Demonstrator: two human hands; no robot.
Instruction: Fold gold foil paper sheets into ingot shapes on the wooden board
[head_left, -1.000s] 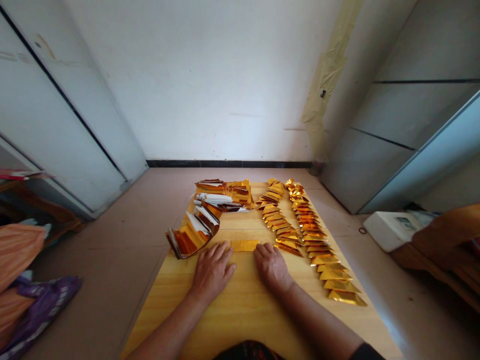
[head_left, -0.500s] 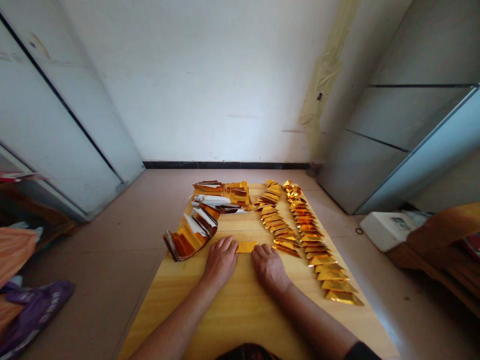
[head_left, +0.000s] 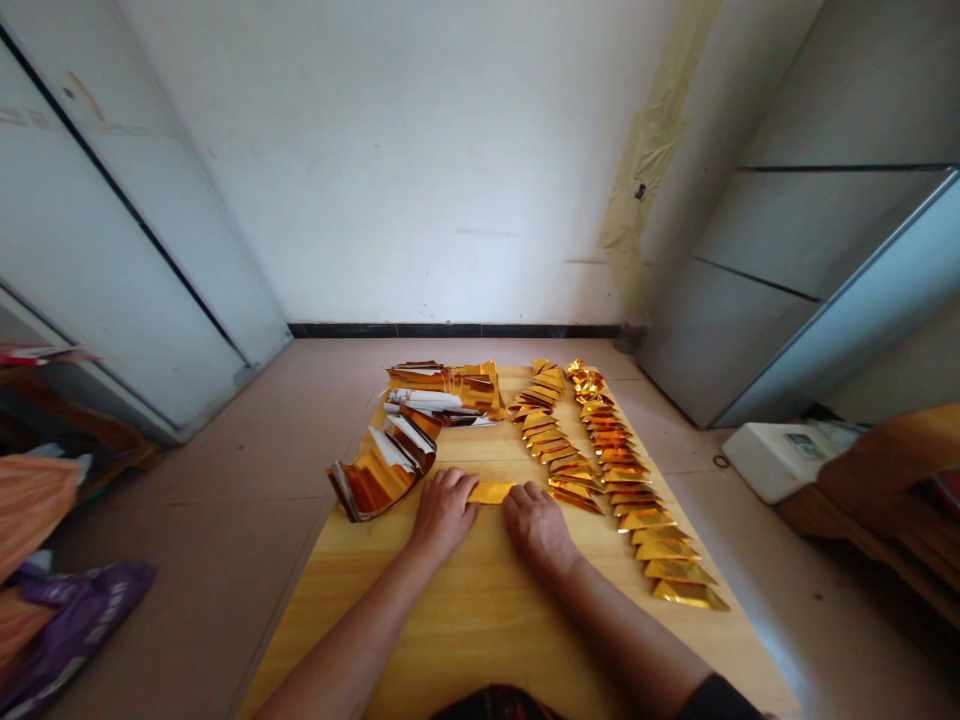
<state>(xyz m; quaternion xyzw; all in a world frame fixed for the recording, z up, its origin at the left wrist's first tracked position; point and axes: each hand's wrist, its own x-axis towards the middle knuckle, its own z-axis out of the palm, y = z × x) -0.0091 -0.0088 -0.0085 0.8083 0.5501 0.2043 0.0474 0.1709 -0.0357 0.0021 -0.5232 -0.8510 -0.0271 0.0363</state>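
Note:
A small folded gold foil paper (head_left: 491,492) lies on the wooden table (head_left: 480,610) between my two hands. My left hand (head_left: 444,512) has its fingers curled onto the paper's left end. My right hand (head_left: 534,525) presses with bent fingers on the paper's right end. Both hands rest on the tabletop. Just left of my left hand stands a curved stack of gold foil sheets (head_left: 379,468).
Two long rows of folded gold pieces (head_left: 622,480) run along the table's right side. More foil sheets (head_left: 446,390) lie piled at the far end. A white device (head_left: 780,455) sits on the floor at right, purple and orange bags (head_left: 52,590) at left.
My left hand has slid right and curled its once flat fingers over the paper's left end. The visible paper has grown shorter between the hands. My right hand has barely moved.

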